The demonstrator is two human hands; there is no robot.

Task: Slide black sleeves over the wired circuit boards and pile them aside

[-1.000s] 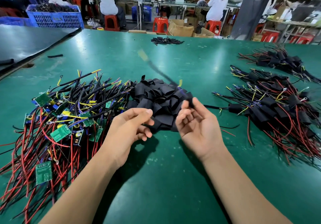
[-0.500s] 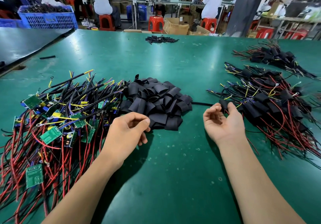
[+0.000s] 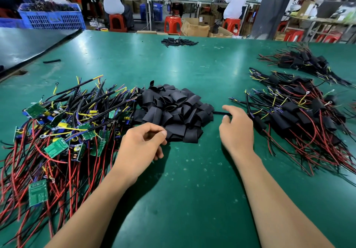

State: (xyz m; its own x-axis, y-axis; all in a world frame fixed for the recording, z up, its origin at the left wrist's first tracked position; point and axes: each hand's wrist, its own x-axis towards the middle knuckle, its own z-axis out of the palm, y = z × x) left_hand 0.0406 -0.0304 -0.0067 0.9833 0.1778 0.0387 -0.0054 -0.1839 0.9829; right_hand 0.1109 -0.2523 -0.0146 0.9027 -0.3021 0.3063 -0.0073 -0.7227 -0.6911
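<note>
Both hands were empty over the green counter (image 3: 192, 199). The left hand (image 3: 141, 147), grip loosely curled on nothing, sat at the near edge of the black sleeves (image 3: 173, 111) heap. The right hand (image 3: 238, 130), grip relaxed and apart, hovered between that heap and the sleeved boards (image 3: 300, 117) piled on the right. Bare wired circuit boards (image 3: 57, 132) lay tangled on the left.

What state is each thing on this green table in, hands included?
Bare wired circuit boards: unsleeved, heaped at left.
Black sleeves: loose, empty, piled in the middle.
Sleeved boards: covered, piled at right.
Left hand: loosely curled, holding nothing.
Right hand: relaxed, holding nothing.
</note>
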